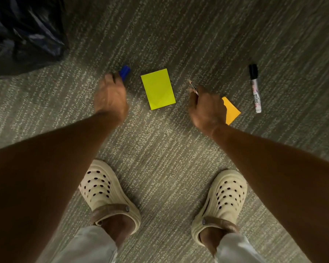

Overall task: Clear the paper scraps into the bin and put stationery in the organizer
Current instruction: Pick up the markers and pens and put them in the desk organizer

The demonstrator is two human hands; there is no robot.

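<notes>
I look down at grey carpet. My left hand (110,95) is closed around a blue marker (124,72), whose cap end sticks out past the fingers. My right hand (207,107) grips a thin pen or pencil (193,86), its tip pointing up-left. A yellow-green sticky note pad (158,89) lies flat between the two hands. An orange paper (232,111) shows partly from under my right hand. A whiteboard marker with a black cap (255,88) lies on the carpet further right.
A dark plastic bin bag (23,31) fills the top left corner. My two feet in cream clogs (106,190) (224,198) stand on the carpet below the hands.
</notes>
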